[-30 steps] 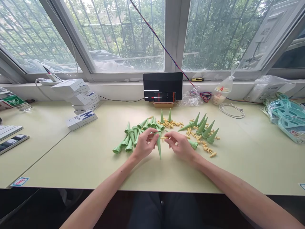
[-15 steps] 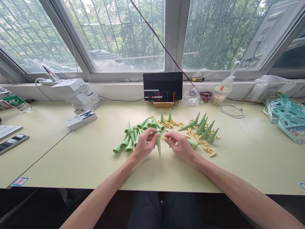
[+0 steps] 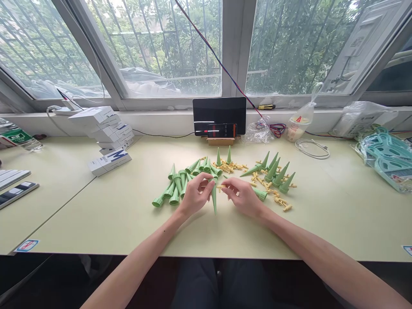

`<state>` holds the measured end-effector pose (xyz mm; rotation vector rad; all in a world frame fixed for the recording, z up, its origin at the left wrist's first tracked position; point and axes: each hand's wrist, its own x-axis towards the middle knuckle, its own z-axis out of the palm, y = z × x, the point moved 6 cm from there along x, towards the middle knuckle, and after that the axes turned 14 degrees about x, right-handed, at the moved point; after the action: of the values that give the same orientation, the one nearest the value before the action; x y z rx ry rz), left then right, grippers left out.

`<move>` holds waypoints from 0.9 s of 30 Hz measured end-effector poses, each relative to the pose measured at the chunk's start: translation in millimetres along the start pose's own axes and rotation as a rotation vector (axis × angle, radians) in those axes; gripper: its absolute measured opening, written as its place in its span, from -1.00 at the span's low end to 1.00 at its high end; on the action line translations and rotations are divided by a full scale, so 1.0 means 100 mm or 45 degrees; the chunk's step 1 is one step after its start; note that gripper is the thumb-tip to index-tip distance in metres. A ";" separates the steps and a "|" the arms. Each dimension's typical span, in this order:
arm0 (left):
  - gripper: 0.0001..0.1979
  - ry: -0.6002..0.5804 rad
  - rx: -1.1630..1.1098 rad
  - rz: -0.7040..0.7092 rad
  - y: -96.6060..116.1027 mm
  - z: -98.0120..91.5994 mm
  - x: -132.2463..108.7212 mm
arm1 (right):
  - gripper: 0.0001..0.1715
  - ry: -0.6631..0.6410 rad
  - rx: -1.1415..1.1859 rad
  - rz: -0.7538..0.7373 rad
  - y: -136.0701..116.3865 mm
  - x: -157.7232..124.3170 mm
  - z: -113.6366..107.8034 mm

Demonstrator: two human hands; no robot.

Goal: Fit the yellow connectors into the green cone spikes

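Observation:
My left hand [image 3: 197, 192] is closed on a green plastic spike [image 3: 214, 201], its point toward me. My right hand [image 3: 242, 194] pinches a small yellow T-shaped valve [image 3: 220, 186] close against the spike's side; whether its end sits inside the spike is too small to tell. Several loose green spikes [image 3: 175, 182] lie left of my left hand. Beyond my hands, two spikes [image 3: 228, 155] stand on their caps among a pile of yellow valves [image 3: 238, 166]. More upright spikes [image 3: 280, 175] stand to the right, with yellow valves in and around them. One spike [image 3: 260, 194] lies partly behind my right hand.
A tablet with a phone [image 3: 222, 130] leans at the back. White boxes [image 3: 109, 128] are stacked at the left. A bagged cup [image 3: 299, 124], a white cable [image 3: 312, 149] and bagged teal plastic pieces [image 3: 391, 156] lie to the right. The table's front edge [image 3: 231, 257] runs below my forearms.
Almost nothing differs. The spike's tip has shifted very slightly to the left, and the view has moved a touch; both hands keep their hold.

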<state>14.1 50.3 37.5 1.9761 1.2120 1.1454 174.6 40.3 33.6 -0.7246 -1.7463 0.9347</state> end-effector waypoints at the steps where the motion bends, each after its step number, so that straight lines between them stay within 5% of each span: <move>1: -0.79 -0.005 0.002 0.003 0.00 0.00 0.00 | -0.81 -0.006 -0.002 0.004 0.00 0.00 0.00; 11: -0.81 -0.012 0.013 0.005 -0.02 0.02 0.00 | -0.72 -0.028 -0.036 0.064 0.04 0.00 0.01; 27: -0.81 -0.016 0.023 -0.003 -0.04 0.00 0.01 | -0.85 -0.041 0.057 0.042 0.04 -0.01 0.02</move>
<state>13.1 52.5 34.8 1.9921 1.2220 1.1226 173.6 41.1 29.0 -0.7146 -1.7409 1.0097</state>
